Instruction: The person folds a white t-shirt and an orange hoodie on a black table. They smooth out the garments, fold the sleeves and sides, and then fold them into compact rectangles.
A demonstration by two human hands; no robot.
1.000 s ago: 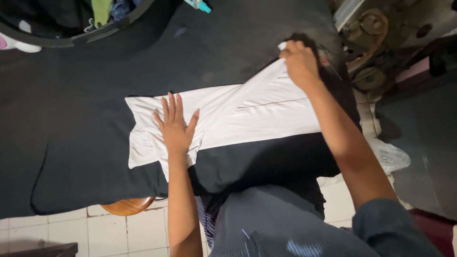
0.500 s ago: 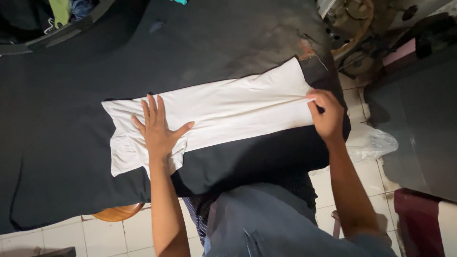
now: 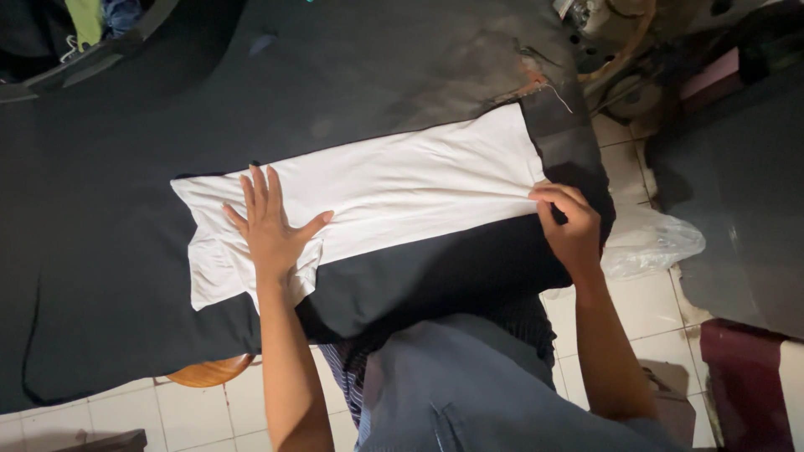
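Nearest: tiled floor [image 3: 209, 410], wooden stool [image 3: 205, 371] edge under the table. Left hand [image 3: 272, 230] flat on the white cloth [image 3: 402, 197], fingers spread apart. Right hand [image 3: 569, 222] at the cloth's right corner, fingers pinched on its edge. Cloth lies folded long across the black table cover [image 3: 126, 125]. Plastic bag [image 3: 649, 243] on the floor right.

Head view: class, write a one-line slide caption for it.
Left hand pressed flat on a folded white cloth, right hand pinching its far corner on a black-covered table.
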